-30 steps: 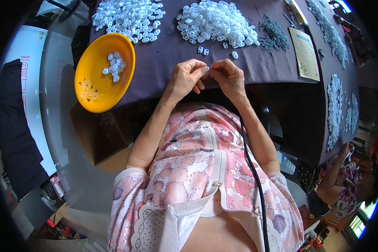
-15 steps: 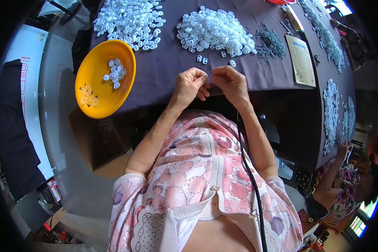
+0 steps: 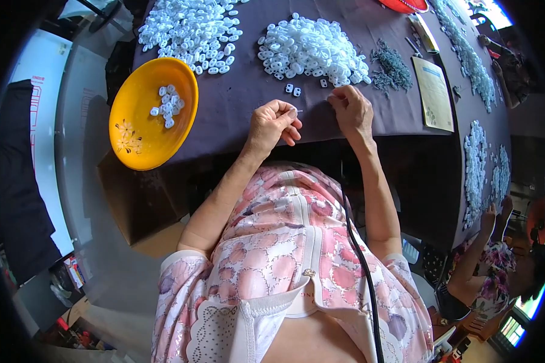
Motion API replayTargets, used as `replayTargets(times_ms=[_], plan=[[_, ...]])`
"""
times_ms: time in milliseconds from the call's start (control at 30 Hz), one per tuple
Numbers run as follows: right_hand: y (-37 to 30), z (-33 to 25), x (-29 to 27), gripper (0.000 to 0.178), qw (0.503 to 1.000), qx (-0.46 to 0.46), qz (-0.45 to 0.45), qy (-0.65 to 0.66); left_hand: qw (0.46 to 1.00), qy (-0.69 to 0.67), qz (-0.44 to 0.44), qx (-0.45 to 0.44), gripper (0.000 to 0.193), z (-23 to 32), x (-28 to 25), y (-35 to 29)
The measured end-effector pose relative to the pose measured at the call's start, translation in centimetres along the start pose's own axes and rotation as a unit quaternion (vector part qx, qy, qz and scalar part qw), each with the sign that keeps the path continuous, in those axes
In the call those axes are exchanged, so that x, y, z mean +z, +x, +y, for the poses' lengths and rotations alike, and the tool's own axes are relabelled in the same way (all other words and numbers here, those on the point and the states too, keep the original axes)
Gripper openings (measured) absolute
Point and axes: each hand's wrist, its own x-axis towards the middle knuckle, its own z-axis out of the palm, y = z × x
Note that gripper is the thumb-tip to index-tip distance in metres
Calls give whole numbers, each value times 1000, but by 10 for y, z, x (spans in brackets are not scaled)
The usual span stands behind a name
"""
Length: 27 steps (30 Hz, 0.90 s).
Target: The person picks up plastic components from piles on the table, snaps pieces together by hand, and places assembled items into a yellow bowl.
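Over the table's near edge, my left hand (image 3: pixel 272 124) is closed in a pinch, and a small thin pin-like piece (image 3: pixel 300 111) pokes out from its fingertips. Whether anything else is in that pinch is hidden. My right hand (image 3: pixel 354 115) is to the right, its fingers bent down at the cloth just below the central pile of small white two-holed plastic pieces (image 3: pixel 312 48). What is under its fingertips, I cannot make out. Two such loose pieces (image 3: pixel 293 90) lie between my hands and that pile, with another loose piece (image 3: pixel 324 83) nearer the right hand.
At the left edge stands a yellow oval bowl (image 3: pixel 154 139) with several white pieces inside. Another white pile (image 3: pixel 191 30) lies behind it. Right of centre are a heap of small grey-green parts (image 3: pixel 392 66) and a tan booklet (image 3: pixel 435 94). A co-worker (image 3: pixel 481 272) sits at the right.
My right hand has moved right and away from the left hand, toward the pile. It now covers the spot where a loose white piece lay. My left hand stays nearly where it was.
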Motion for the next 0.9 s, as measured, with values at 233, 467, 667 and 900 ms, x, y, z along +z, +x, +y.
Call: replayTargets(times_ms=[233, 467, 667, 900], plan=[[-9, -12, -2, 18, 839, 219, -122, 483, 1000, -13, 18, -18, 14, 4, 4, 0], [-18, -18, 2, 23, 714, 271, -153, 627, 999, -34, 21, -12, 16, 3, 10, 0], [-21, -17, 6, 17, 721, 242, -137, 635, 999, -39, 14, 2, 17, 0, 11, 1], [-25, -23, 7, 21, 780, 194, -148, 576, 999, -49, 20, 3, 17, -2, 9, -1]])
